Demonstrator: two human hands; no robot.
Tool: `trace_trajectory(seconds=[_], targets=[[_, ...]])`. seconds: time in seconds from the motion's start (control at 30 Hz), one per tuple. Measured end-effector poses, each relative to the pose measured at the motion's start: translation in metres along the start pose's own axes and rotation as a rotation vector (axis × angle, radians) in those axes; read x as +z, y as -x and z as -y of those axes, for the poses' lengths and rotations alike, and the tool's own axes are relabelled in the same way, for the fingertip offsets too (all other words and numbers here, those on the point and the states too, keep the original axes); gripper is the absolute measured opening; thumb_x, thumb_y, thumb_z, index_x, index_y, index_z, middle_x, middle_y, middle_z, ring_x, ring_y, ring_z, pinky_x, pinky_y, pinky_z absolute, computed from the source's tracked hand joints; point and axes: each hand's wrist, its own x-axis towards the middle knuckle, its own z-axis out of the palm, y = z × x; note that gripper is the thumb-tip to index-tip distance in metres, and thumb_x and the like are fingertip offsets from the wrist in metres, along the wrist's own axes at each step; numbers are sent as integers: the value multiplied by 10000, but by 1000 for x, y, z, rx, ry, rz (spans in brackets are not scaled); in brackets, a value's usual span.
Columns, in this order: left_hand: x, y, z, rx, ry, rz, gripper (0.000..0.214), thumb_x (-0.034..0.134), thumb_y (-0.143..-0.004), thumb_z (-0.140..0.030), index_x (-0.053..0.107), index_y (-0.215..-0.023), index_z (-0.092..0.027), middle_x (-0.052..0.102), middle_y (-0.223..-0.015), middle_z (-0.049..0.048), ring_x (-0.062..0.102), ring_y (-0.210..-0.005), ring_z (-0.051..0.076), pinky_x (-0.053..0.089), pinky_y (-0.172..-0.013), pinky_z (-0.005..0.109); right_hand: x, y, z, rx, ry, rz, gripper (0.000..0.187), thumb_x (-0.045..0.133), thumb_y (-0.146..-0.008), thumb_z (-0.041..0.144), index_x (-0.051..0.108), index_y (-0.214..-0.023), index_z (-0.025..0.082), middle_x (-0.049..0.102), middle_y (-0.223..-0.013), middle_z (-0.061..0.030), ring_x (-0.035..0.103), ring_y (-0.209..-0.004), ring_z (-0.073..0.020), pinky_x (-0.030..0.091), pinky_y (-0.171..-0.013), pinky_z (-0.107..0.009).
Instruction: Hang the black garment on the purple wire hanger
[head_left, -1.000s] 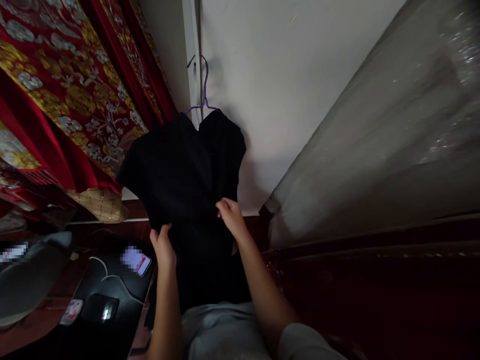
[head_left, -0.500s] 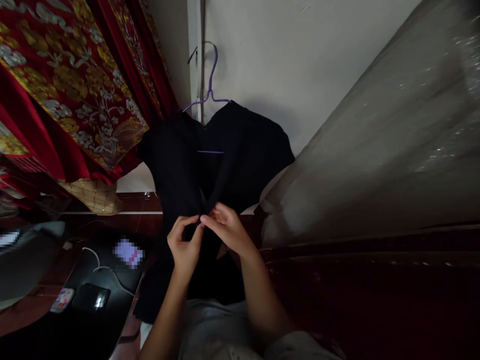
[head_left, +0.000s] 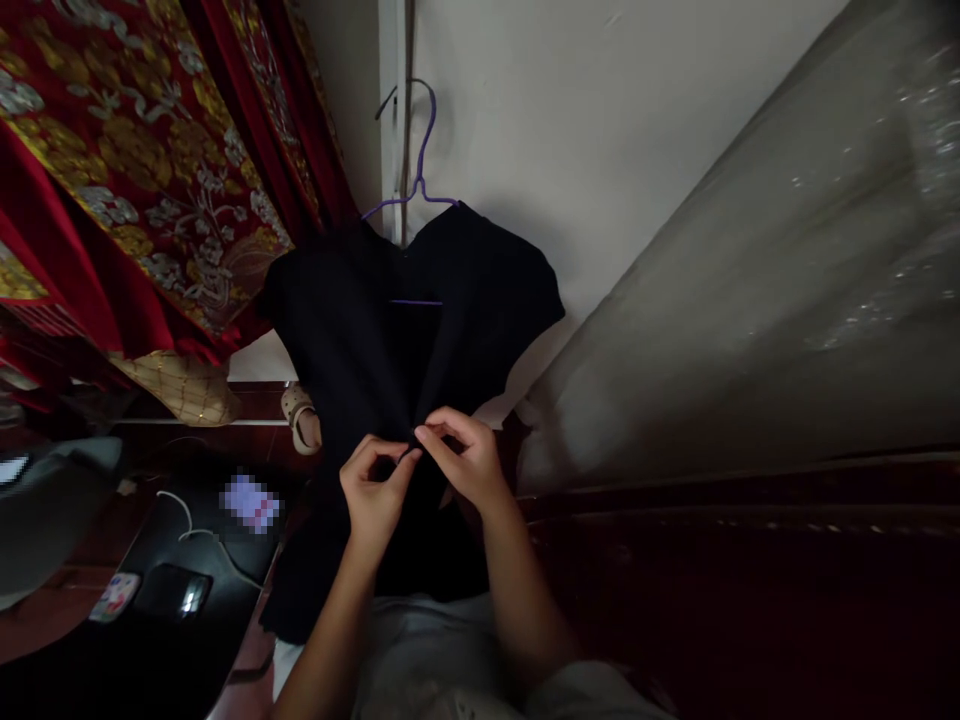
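Note:
A black short-sleeved garment [head_left: 495,300] hangs by its shoulders on a purple wire hanger [head_left: 421,170] in front of me. Its front edges come together in a V below the hanger's lower bar. At the base of that V, my left hand [head_left: 375,490] pinches the left edge of the garment between thumb and fingers. Just beside it, my right hand [head_left: 465,455] pinches the other edge, thumb tip close to the left fingertips. Any button or fastener between the fingertips is too small and dark to make out.
Red cloth embroidered in gold and silver [head_left: 172,190] hangs at the left. A black bench [head_left: 217,620] below it carries a dark phone [head_left: 174,592] and a white cable [head_left: 217,540]. Clear plastic sheeting [head_left: 720,330] covers something on the right. A clog-shod foot [head_left: 301,425] shows behind the garment.
Both hands have shifted slightly right and down, still pinching the garment edges, which now meet more closely. The garment's right shoulder has swung inward. A clog-shod foot has come into view.

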Motion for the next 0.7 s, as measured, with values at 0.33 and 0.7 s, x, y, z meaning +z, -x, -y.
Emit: trace_trajectory(seconds=[0.33,0.7], targets=[[-14,-3,0,-8,-28,-10,57,818,-855,-224,783,-864,-180,665,-790,10,614,-735,125,480,-682,230,19,-2,-6,-3,-48,49,156,703,-937,266,755,-1083,243,730,-917,-25,693,-813,-150,555,-713,-270],[-7,-2,1,-63,-31,66,63,782,-868,-224,760,-847,-170,663,-794,16,622,-747,138,486,-702,242,25,5,-15,56,6,-21,153,539,-1021,351,607,-987,218,572,-703,23,531,-578,-110,414,-528,-229]])
